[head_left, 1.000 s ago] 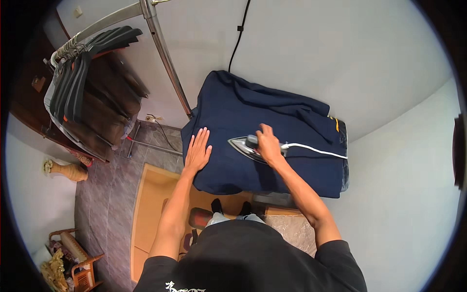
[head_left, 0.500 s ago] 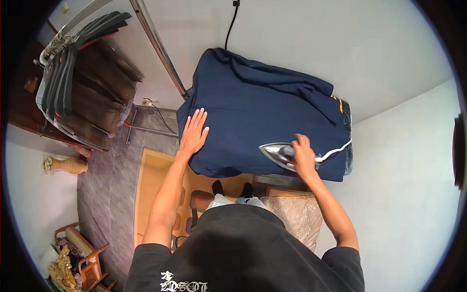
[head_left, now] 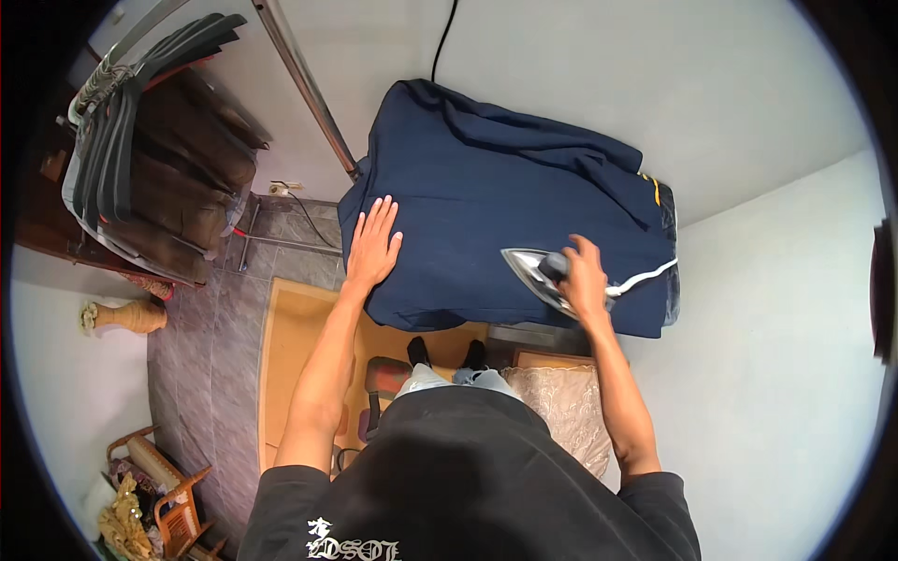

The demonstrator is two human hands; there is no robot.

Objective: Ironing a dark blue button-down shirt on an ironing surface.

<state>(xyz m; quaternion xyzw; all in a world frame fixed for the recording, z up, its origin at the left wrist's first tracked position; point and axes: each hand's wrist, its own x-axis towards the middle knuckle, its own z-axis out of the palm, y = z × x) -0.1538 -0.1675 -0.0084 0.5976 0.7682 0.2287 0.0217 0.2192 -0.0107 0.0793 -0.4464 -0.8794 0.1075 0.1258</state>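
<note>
A dark navy garment (head_left: 468, 215) lies spread over an ironing surface, its far side bunched into folds. My left hand (head_left: 372, 245) rests flat on the cloth near its left edge, fingers stretched out. Toward the right front, my right hand (head_left: 584, 280) is wrapped round the dark handle of a clothes iron (head_left: 533, 271). The iron's silver body sits on the cloth with its pointed tip facing left and away from me. From its heel a white cord (head_left: 645, 276) runs to the right edge of the surface.
At the left, a metal rack holds dark hangers (head_left: 117, 159) and brown clothes (head_left: 192, 178). A metal pole (head_left: 309, 89) rises behind the garment's left corner. A lace-covered piece (head_left: 561, 402) stands below right. A vase (head_left: 131, 317) and wooden chair (head_left: 178, 514) are farther left.
The iron has turned, its tip now pointing more away from me, and my right hand has moved slightly away with it. My left hand stays flat in nearly the same place.
</note>
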